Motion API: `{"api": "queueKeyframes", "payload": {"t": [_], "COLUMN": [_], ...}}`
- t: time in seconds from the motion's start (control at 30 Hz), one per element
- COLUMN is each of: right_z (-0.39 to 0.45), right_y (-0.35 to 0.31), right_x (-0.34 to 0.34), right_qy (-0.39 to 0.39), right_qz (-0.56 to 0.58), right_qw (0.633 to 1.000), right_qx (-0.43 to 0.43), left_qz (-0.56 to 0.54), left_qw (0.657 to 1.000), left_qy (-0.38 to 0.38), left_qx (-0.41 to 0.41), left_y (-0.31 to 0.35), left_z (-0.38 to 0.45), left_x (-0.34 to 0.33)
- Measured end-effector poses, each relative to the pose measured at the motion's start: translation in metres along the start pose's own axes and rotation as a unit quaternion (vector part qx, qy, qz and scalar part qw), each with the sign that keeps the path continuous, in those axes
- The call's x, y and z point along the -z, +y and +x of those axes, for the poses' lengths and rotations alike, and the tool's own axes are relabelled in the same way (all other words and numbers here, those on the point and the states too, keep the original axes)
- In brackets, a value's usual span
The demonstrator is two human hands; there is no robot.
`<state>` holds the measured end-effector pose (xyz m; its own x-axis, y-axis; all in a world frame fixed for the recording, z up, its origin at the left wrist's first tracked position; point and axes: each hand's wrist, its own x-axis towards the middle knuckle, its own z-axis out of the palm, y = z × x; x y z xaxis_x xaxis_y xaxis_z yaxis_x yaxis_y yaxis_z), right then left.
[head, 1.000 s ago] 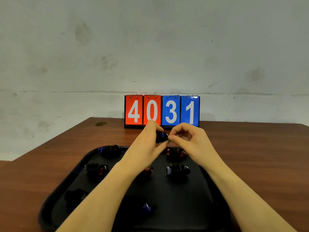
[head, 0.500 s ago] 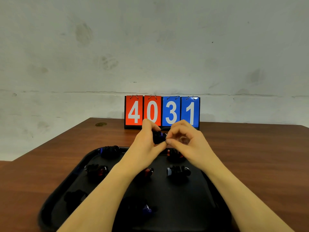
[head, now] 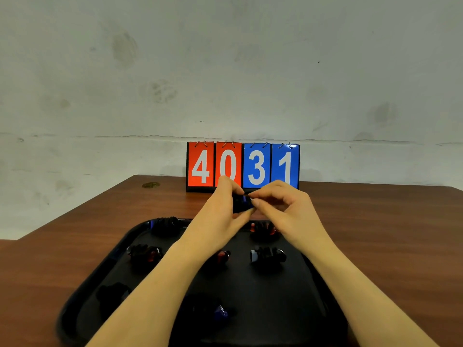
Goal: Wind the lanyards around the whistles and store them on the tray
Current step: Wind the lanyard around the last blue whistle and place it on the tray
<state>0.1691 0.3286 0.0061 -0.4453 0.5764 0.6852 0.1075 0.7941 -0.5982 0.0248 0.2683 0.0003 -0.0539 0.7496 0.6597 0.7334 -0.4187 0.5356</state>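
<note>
Above the far end of the black tray [head: 82,296], my left hand [head: 220,214] grips a small dark whistle with a blue part [head: 241,203] between thumb and fingers. My right hand [head: 288,211] pinches at the whistle's right side, where the black lanyard lies; the cord itself is hard to make out. Several wound whistles lie on the tray: one at the far left [head: 166,223], a red one [head: 144,254], one with a white end [head: 266,256], a red one under my right hand [head: 261,227], and a blue one near me [head: 219,313].
A flip scoreboard [head: 243,166] reading 4031 stands at the back of the brown wooden table [head: 375,234], just behind my hands. A pale wall rises behind it. The table's left edge runs diagonally past the tray.
Both hands have risen slightly and shifted toward the scoreboard with the whistle. My right fingers have moved around its right side.
</note>
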Motion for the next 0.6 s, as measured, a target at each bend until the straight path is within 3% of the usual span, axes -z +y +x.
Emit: {"api": "queueKeyframes", "payload": {"t": [0.37, 0.6], "right_z": [0.001, 0.003], "right_y": [0.001, 0.004], "right_x": [0.0, 0.009], "right_qy": [-0.038, -0.088], "right_qz": [-0.046, 0.044], "right_qw": [0.998, 0.995], "right_qx": [0.015, -0.033], "left_qz": [0.0, -0.009], "left_qw": [0.999, 0.999], "left_qy": [-0.042, -0.032], "left_qx": [0.012, 0.01], "left_y": [0.001, 0.003], "left_z": [0.0, -0.001], "left_x": [0.001, 0.002]}}
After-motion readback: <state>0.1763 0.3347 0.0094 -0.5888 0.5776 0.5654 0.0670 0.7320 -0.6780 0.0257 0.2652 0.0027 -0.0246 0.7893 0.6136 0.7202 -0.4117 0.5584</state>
